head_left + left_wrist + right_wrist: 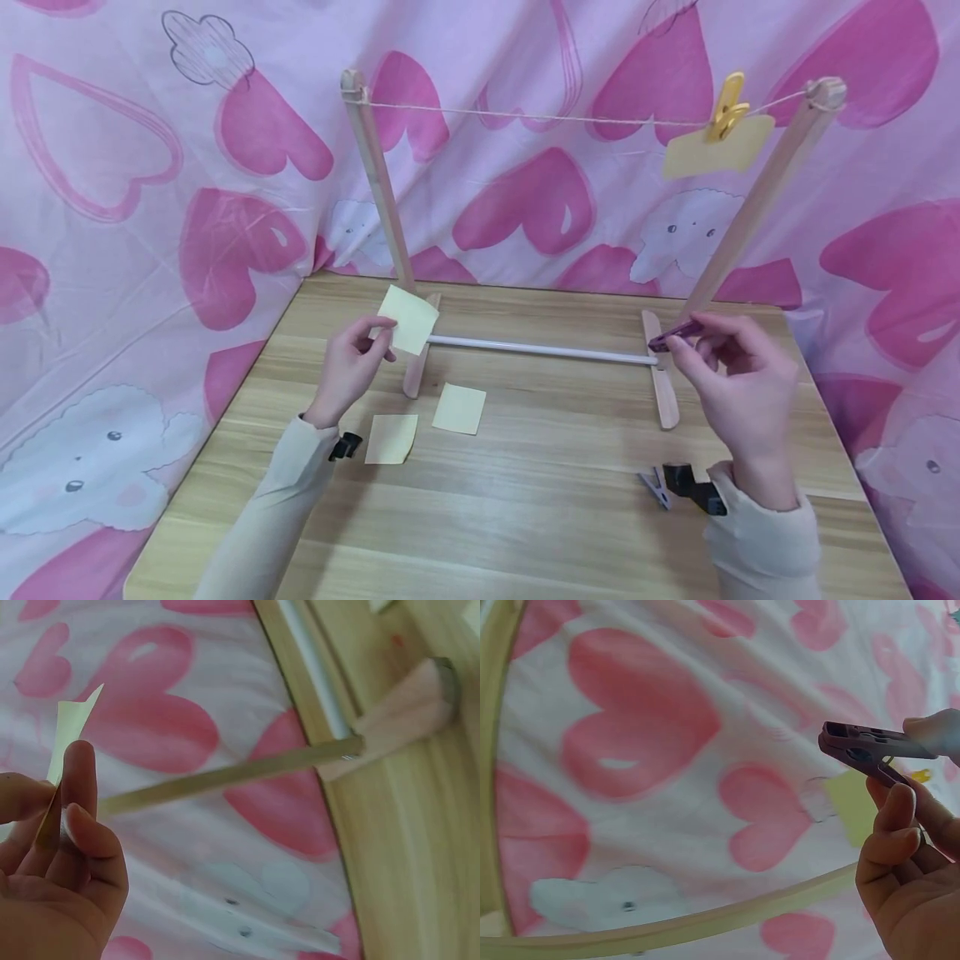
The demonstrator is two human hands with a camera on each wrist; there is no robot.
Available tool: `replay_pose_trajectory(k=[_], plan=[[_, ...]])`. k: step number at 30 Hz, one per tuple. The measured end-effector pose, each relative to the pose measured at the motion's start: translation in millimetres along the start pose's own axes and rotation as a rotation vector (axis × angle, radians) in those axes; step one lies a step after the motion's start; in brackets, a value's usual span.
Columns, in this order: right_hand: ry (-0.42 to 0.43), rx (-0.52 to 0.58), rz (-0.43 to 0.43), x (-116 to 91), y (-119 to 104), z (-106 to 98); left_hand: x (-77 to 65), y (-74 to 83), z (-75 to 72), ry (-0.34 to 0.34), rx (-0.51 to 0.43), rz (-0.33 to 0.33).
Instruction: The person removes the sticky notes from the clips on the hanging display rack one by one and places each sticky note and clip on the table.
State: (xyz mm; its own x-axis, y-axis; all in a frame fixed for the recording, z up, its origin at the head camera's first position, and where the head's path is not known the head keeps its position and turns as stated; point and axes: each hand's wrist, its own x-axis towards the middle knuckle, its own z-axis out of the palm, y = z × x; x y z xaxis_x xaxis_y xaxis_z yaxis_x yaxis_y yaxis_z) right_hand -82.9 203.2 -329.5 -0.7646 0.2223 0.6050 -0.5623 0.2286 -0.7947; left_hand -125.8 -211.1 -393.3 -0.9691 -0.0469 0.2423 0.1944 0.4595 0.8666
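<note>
My left hand [351, 367] pinches a pale yellow sticky note [409, 320] by its edge, held up in front of the left wooden post. In the left wrist view the note [69, 735] is seen nearly edge-on, bent, between thumb and fingers. My right hand [742, 383] holds a dark purple clothespin [675, 336] by its handles, near the foot of the right post. Seen from the right wrist, the clothespin [862, 746] points away from the hand, thumb on one handle and fingers under the other.
A string [540, 117] runs between two wooden posts. A yellow clip [727, 108] holds another note [712, 152] on it. A white rod [540, 350] joins the feet. Two sticky notes [459, 408] and a grey-purple clothespin [657, 488] lie on the table [525, 533].
</note>
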Motion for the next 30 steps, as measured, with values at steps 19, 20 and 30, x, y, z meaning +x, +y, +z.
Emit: replay_pose_trajectory(k=[19, 20, 30], plan=[[-0.296, -0.436, 0.331, -87, 63, 5, -8.4, -68.3, -15.6, 0.055, 0.118, -0.261], [-0.313, -0.452, 0.328, -90, 66, 5, -9.2, -70.6, -16.1, 0.057, 0.12, -0.281], [-0.541, -0.603, 0.577, -110, 81, 6, -10.7, -97.8, -21.5, 0.03, 0.154, -0.428]])
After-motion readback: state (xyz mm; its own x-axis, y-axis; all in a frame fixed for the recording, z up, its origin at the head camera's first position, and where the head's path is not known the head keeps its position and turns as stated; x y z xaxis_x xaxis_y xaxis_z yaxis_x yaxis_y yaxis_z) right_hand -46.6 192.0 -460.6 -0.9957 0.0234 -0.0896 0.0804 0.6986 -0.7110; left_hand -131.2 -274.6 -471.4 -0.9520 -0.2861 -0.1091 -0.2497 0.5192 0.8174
